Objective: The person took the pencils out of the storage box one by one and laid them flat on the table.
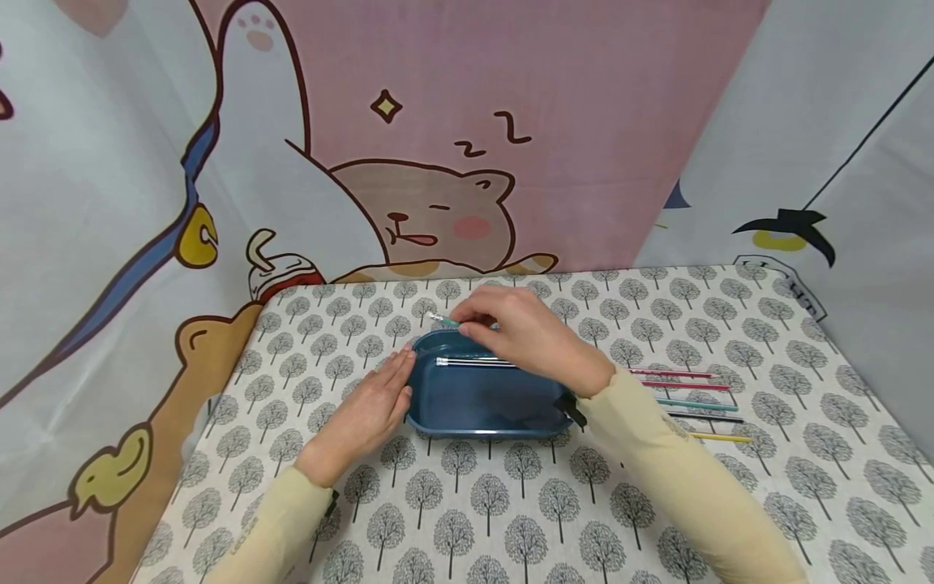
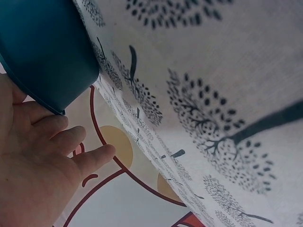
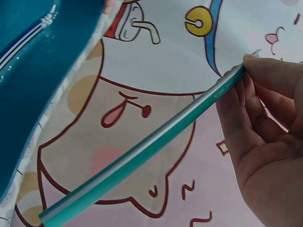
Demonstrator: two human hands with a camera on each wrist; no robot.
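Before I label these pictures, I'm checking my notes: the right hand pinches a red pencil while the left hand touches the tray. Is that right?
Only the colour is wrong: the right wrist view shows the right hand pinching a green pencil, not a red one. The left hand touches the tray.

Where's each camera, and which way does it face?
Head: on the head, facing forward and down at the blue tray; left hand, right hand, sleeves show.
Left wrist: on that wrist, facing the tray's outside; left hand shows.
Right wrist: on that wrist, facing the green pencil; right hand shows.
All three share the tray.
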